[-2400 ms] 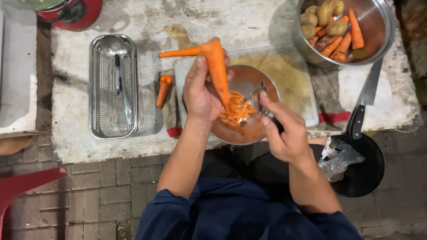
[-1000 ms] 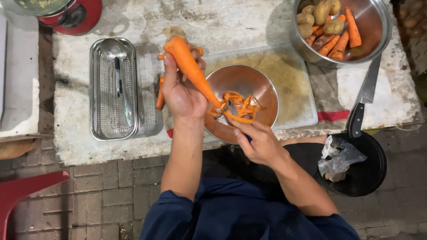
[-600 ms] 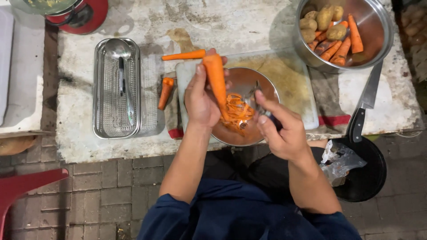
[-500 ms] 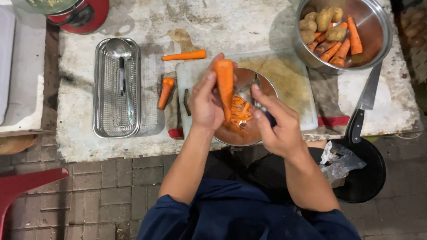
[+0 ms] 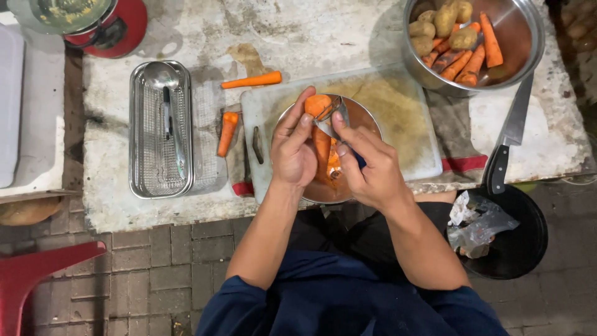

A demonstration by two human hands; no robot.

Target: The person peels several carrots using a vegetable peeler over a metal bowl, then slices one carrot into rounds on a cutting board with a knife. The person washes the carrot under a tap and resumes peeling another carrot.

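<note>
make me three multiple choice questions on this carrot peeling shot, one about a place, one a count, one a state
1. Where does the knife lie?
A. beside the pot, handle over the table edge
B. in the wire tray
C. on the red stool

2. How many loose carrots lie left of the cutting board?
A. none
B. two
C. five

3. What is the left hand doing?
A. resting open
B. holding a carrot over the bowl
C. gripping the ladle

Answers: 1 A, its blade points toward the pot. 2 B, one lies near the board's top corner, one beside its left edge. 3 B, while the right hand holds the peeler against it.
</note>
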